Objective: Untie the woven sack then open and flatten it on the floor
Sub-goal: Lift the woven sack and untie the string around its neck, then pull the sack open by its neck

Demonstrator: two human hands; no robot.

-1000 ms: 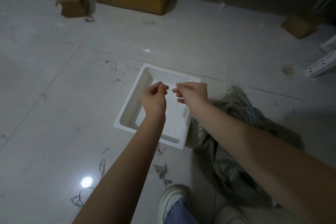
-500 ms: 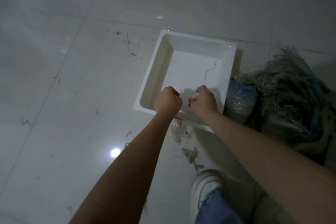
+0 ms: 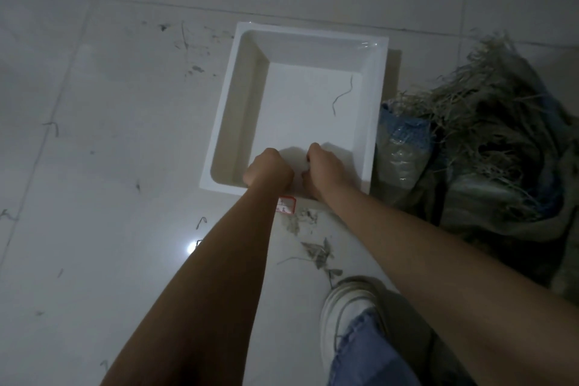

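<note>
Both hands hang over the near end of a white tray (image 3: 374,122) on the tiled floor (image 3: 103,166); the left hand (image 3: 268,168) is curled into a fist; the right hand (image 3: 324,168) has its fingers folded under, and I cannot tell what they pinch; 1 thread (image 3: 343,94) lies in the tray; the woven sack (image 3: 488,147), frayed, slumps just right of the tray; scraps (image 3: 316,252) and a white shoe (image 3: 340,307) lie nearer.

Pale tiled floor (image 3: 109,166) carries a white plastic tray (image 3: 374,122), a frayed woven sack (image 3: 488,147) just beside it, a red-edged label (image 3: 286,205), scattered fibre scraps (image 3: 316,252) and a white shoe (image 3: 343,307).
</note>
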